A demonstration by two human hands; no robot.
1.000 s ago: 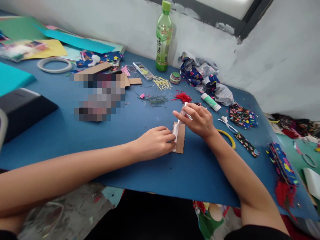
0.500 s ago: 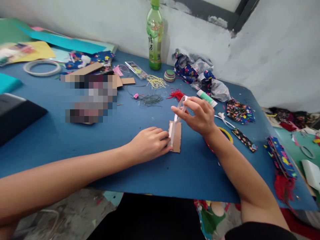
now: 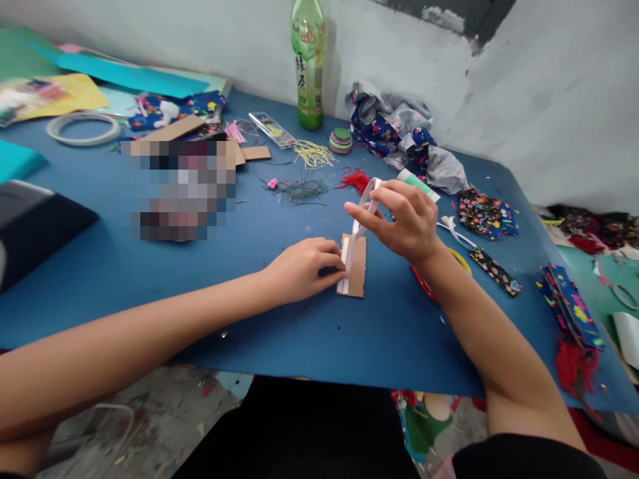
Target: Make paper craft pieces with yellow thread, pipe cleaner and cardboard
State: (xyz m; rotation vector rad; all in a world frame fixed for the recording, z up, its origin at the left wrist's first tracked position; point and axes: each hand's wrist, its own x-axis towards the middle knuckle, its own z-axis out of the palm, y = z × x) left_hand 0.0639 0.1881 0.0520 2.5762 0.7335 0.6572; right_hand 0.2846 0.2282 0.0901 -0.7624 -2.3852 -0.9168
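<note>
A small rectangle of brown cardboard (image 3: 358, 283) lies on the blue table, with a white strip of tape (image 3: 345, 251) along its left side. My left hand (image 3: 304, 269) is at the cardboard's left edge, thumb and fingertips closed on the loose end of the tape. Above the far end of the cardboard, my right hand (image 3: 407, 216) grips a narrow white tape roll (image 3: 366, 199), held upright on its edge. A length of tape runs from the roll down to my left fingertips. The exact pinch is partly hidden.
Behind my hands are a red tassel (image 3: 355, 178), dark thread (image 3: 307, 191) and a green bottle (image 3: 310, 80). Scissors with red and yellow handles (image 3: 422, 283) lie partly under my right forearm. A glue stick (image 3: 418, 184) and patterned fabric (image 3: 484, 211) lie to the right.
Tape that lay along the cardboard by my left fingers now rises off it towards the roll. The left fingers have shifted slightly, and the right hand keeps its hold on the roll.
</note>
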